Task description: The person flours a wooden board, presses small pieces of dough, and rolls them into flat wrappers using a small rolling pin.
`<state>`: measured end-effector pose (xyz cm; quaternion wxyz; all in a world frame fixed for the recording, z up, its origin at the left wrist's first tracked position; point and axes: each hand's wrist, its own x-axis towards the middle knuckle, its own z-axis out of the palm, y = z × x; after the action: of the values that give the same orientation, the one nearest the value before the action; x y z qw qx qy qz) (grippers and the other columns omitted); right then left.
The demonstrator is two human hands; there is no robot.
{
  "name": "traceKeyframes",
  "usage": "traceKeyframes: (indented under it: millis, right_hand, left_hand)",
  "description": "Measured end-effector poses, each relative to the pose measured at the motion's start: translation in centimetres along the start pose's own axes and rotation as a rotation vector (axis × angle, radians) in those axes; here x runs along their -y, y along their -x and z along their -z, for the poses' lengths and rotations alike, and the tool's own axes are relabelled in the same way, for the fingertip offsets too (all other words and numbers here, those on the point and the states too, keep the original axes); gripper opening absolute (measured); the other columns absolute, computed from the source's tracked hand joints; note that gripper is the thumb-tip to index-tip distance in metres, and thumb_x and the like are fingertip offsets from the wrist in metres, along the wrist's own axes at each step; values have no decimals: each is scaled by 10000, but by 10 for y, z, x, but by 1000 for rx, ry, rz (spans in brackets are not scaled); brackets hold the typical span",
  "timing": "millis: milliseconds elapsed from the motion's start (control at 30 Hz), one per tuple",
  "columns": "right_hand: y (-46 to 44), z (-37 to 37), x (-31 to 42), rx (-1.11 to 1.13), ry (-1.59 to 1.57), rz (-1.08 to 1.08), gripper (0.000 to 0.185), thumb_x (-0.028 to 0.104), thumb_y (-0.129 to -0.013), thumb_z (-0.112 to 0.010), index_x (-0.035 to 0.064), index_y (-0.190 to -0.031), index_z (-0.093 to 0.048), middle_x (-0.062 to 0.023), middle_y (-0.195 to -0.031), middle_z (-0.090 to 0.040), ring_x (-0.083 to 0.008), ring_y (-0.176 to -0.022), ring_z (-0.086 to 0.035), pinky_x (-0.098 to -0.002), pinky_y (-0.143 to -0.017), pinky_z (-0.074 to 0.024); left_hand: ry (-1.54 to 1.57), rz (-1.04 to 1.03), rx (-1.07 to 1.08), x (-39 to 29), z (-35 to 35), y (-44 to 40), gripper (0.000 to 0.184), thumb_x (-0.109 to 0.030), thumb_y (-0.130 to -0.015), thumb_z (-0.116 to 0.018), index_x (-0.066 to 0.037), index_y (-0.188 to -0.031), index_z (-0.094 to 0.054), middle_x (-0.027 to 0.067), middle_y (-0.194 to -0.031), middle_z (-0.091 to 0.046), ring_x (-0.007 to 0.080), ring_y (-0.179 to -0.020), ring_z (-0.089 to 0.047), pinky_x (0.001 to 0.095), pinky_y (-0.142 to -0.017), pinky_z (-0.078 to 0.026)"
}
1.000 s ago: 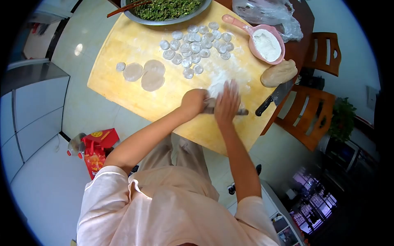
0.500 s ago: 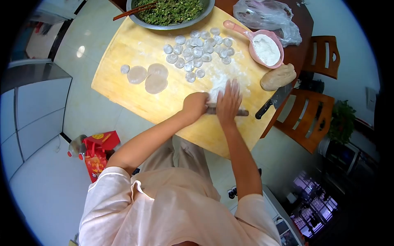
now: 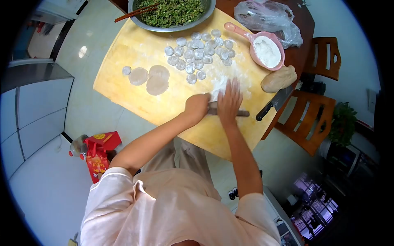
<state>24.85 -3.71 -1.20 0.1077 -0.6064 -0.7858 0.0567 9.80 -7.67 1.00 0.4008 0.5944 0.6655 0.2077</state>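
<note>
My right hand (image 3: 230,103) lies flat with its fingers stretched across a dark rolling pin (image 3: 243,113) on the wooden board (image 3: 176,108). Beside it, my left hand (image 3: 198,107) is closed at the edge of a dough piece (image 3: 212,107) by the pin's left end; its fingertips are partly hidden. White flour (image 3: 219,83) is spread just beyond both hands. Farther up the board sit several small floured dough discs (image 3: 198,54). Flat round wrappers (image 3: 158,80) lie at the left, two of them overlapping, near a single small disc (image 3: 127,70).
A metal bowl (image 3: 174,28) of chopped green filling with chopsticks (image 3: 135,13) stands at the board's far edge. On the right are a pink scoop (image 3: 253,57) of flour, a dough lump (image 3: 279,79), a knife (image 3: 264,111) and a plastic bag (image 3: 262,15). Wooden chairs (image 3: 305,119) stand beyond.
The view has shifted slightly, so the board appears a little lower and farther right. Both hands remain at the rolling pin, with only small movements.
</note>
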Motion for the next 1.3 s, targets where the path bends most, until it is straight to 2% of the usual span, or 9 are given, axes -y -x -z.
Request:
traceKeyframes:
  millis: [133, 267, 367, 500, 633, 833, 1067, 1200, 1300]
  right_hand:
    - [-2, 4, 2, 14, -9, -22, 568, 259, -952, -578, 59, -1460, -420, -155, -1580, -323, -347, -1450, -300, -574, -1148, -241]
    - [91, 20, -10, 116, 40, 25, 599, 233, -931, -580, 63, -1478, -402, -168, -1578, -323, -379, -1440, -308, -572, -1147, -244]
    - [91, 19, -11, 94, 30, 39, 601, 226, -924, -588, 64, -1474, -407, -165, -1577, -326, -382, -1436, -316, -571, -1148, -244]
    - [-8, 2, 1, 73, 1, -25, 596, 241, -927, -597, 71, -1469, -417, -155, -1579, -327, -380, -1435, -318, -576, -1145, -248]
    - [21, 3, -4, 48, -7, -11, 596, 250, -924, -608, 81, -1465, -424, -149, -1580, -327, -381, -1435, -317, -579, -1146, -244]
    - [88, 14, -14, 127, 33, 45, 587, 247, -920, -603, 80, -1457, -436, -151, -1576, -335, -380, -1431, -323, -580, -1141, -244]
    - [-6, -5, 1, 34, -32, -42, 564, 209, -920, -575, 82, -1453, -440, -147, -1575, -338, -374, -1424, -333, -573, -1137, -246]
    - [79, 12, -13, 96, 1, 32, 548, 199, -931, -560, 83, -1453, -443, -146, -1575, -342, -363, -1429, -334, -575, -1135, -252]
    - [91, 12, -12, 85, 9, 44, 540, 190, -931, -559, 83, -1449, -449, -148, -1569, -352, -360, -1427, -339, -575, -1134, -256]
  left_hand:
    - [-271, -65, 14, 1, -8, -25, 81, -97, -715, -680, -39, -749, -634, 148, -727, -649, 372, -716, -631, 454, -657, -494]
    - [322, 134, -30, 32, 1, -7, 62, -84, -737, -687, -39, -752, -647, 97, -658, -600, 193, -583, -574, 333, -593, -483]
    - [659, 319, 186, 70, -13, -2, 118, -152, -702, -739, -74, -766, -678, 125, -722, -664, 308, -718, -651, 398, -669, -512]
    - [-28, -24, -48, 7, -1, 1, 210, -94, -728, -720, -73, -933, -681, 143, -813, -682, 335, -770, -657, 425, -698, -521]
    - [-331, 1, 88, 6, -5, -23, 128, -130, -745, -696, -59, -850, -686, 151, -797, -683, 333, -720, -658, 427, -670, -516]
    - [390, 267, 142, 50, -2, 5, 89, -143, -708, -702, -90, -777, -684, 145, -778, -685, 343, -757, -659, 437, -681, -505]
    - [-266, -30, 1, 10, -11, -11, 108, -141, -723, -715, -56, -766, -662, 151, -721, -657, 370, -692, -627, 418, -640, -492]
    - [295, 178, -63, 33, -2, 3, 113, -137, -712, -703, -54, -786, -690, 159, -772, -681, 331, -754, -666, 424, -674, -514]
    - [546, 267, 11, 74, -24, 11, 84, -76, -801, -706, -52, -878, -683, 59, -723, -654, 160, -662, -616, 314, -649, -502]
